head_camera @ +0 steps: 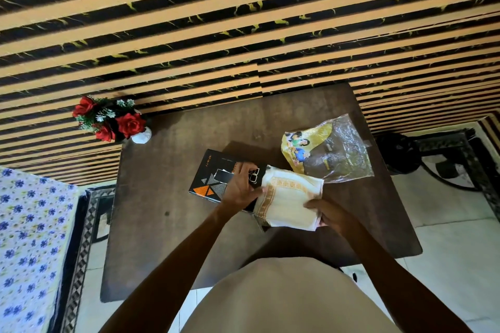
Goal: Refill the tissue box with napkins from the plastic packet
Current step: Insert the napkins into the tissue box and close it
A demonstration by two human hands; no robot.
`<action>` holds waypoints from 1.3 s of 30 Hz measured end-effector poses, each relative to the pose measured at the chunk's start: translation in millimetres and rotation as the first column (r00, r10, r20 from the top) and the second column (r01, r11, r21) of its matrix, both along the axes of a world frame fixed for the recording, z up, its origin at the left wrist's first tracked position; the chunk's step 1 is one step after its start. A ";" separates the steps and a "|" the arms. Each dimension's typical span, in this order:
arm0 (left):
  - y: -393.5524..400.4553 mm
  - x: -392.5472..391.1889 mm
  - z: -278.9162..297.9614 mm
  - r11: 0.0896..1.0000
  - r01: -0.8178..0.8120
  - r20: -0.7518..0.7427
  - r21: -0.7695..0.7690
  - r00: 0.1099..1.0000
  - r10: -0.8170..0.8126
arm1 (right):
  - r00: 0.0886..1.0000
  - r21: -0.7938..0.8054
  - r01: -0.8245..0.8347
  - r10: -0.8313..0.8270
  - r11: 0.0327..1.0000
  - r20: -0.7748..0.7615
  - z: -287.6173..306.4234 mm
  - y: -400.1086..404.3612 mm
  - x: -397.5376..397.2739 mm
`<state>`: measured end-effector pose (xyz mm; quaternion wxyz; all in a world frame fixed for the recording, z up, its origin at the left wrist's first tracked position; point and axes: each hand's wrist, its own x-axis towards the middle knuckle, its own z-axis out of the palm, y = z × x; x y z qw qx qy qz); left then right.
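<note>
On a dark table (173,224), a person holds a napkin stack (289,203) against a black tissue box (216,181).
Left hand (239,188) steadies box and stack; right hand (328,215) grips the stack's edge. Emptied plastic packet (332,151) lies beyond. Keeping napkins squared should help them slide in.

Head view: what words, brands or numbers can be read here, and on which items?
"INFINITY": white letters along the left edge of the black cardboard tissue box.
Further white print at that box's top edge: cut off by the left hand, unreadable.
Yellow printed clear plastic packet: pictures only; any text too blurred.
</note>
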<state>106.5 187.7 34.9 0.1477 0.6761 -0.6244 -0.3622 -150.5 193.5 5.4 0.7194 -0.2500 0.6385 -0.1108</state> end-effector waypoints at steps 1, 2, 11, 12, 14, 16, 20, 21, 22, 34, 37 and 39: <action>0.2 -5.4 1.8 0.998 -0.055 0.050 0.003 0.997 0.055 | 1.000 -0.003 -0.008 0.008 1.000 0.020 -0.9 1.0 -1.7; 0.2 -11.1 3.5 0.995 -0.101 0.102 0.001 0.990 0.100 | 0.999 -0.006 0.003 -0.003 1.000 0.042 -0.8 2.2 -3.0; 1.4 -22.7 5.7 0.991 0.126 0.296 -0.049 0.949 -0.106 | 0.998 -0.146 -0.042 0.034 0.988 -0.054 -5.4 1.7 10.3; 3.4 -23.4 3.7 0.982 0.185 0.351 -0.026 0.922 -0.165 | 0.998 -0.147 -0.054 0.046 0.988 -0.051 -5.8 1.3 10.3; 7.0 -28.0 -0.8 0.967 0.254 0.471 0.016 0.851 -0.232 | 0.997 -0.139 -0.072 0.068 0.988 -0.036 -7.0 0.3 9.2; 7.7 -33.7 -4.1 0.967 0.252 0.555 0.040 0.799 -0.232 | 0.995 -0.129 -0.093 0.089 0.987 -0.033 -6.7 1.0 9.1; 4.3 -40.0 -8.9 0.966 0.254 0.633 0.043 0.741 -0.223 | 0.994 -0.144 -0.111 0.109 0.983 -0.023 -9.2 5.5 10.5; 3.4 -41.5 -9.3 0.968 0.249 0.637 0.039 0.740 -0.216 | 0.994 -0.144 -0.105 0.104 0.984 -0.016 -11.2 6.7 10.4; 2.8 -42.7 -8.8 0.970 0.239 0.632 0.033 0.747 -0.206 | 0.996 -0.144 -0.090 0.090 0.985 -0.005 -13.7 7.5 10.1; 16.0 -37.7 -9.8 0.965 0.253 0.676 0.068 0.700 -0.231 | 0.995 -0.126 -0.007 0.020 0.992 0.100 -16.0 10.4 11.7; 14.5 -40.0 -7.1 0.962 0.267 0.700 0.064 0.674 -0.233 | 0.991 -0.124 -0.068 0.081 0.990 0.109 -13.5 8.6 11.6; 13.2 -39.1 -6.9 0.962 0.263 0.686 0.069 0.688 -0.237 | 0.991 -0.125 -0.044 0.059 0.991 0.117 -16.9 7.4 10.3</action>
